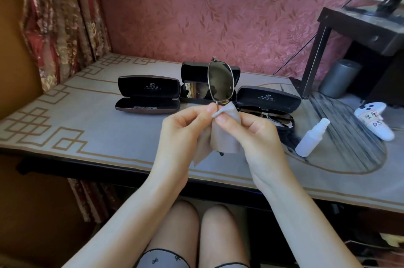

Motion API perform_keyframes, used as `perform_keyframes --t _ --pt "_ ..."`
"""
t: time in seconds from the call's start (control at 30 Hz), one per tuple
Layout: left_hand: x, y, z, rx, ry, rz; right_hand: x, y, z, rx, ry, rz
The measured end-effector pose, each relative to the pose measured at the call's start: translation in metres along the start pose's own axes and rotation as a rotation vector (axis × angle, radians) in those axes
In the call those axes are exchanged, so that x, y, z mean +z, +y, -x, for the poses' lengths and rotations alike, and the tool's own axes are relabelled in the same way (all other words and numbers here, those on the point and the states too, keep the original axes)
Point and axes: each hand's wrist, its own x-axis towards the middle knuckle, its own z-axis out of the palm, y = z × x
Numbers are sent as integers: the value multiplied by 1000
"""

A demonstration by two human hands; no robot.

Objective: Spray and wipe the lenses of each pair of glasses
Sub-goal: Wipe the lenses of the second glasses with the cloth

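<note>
Right hand: the right hand [247, 127] pinches a fold of the beige cloth [227, 136] between thumb and forefinger, closed on it just below the raised lens.
Left hand: the left hand [185, 130] has thumb and forefinger pressed together on the lower rim of the held glasses [219, 83], keeping them upright in front of the person.
Key relation: the glasses stand directly above both hands, long axis near vertical, one dark lens showing on top and the lower one hidden behind the cloth and fingers; the right hand with the cloth is touching the bottom of the frame, so it is the nearer for the wipe.
Pose: both forearms rise from the lap and meet over the near table edge, wrists bent inward, fingertips almost touching.
Step, as I judge it: wiping the lower lens, with the upper lens probably next by sliding the cloth upward.
Spray bottle: the white spray bottle [311, 138] lies on its side to the right, apart from the hands.
Other glasses: a pair [275, 114] rests by the right open case [269, 98]; another sits in the middle case [196, 90].
Left case: the left case [148, 95] lies open with no glasses in it.
Table: a patterned table mat [76, 119] covers the surface.
</note>
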Motion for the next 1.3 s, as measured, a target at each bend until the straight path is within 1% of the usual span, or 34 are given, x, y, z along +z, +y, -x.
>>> perform_keyframes --t 0.13,0.3,0.4,0.57,0.77,0.83,0.97,1.07,1.2,1.3 --pt "-2 1 0 -6 -11 -1 2 5 0 -10 42 -24" --pt "-2 -2 1 -23 -2 13 -2 7 0 44 -28 -77" --pt "-2 -3 1 -31 -7 -2 -2 4 1 56 -1 -105" --pt "-2 -3 1 -10 -30 -3 0 4 0 33 67 -58" --pt "-3 -2 1 -2 -22 -13 -7 6 0 36 15 2" --pt "-1 -3 1 -8 -35 -10 -9 7 0 35 9 -16" --pt "2 -3 2 -2 -45 -5 -9 5 0 23 52 -80" --pt "0 -1 1 1 -47 -9 -8 3 0 7 76 -53" --pt "-2 -2 1 20 -50 -42 -5 5 0 -32 83 48" --pt "-1 -2 1 31 -32 -47 -4 3 2 -69 85 60"
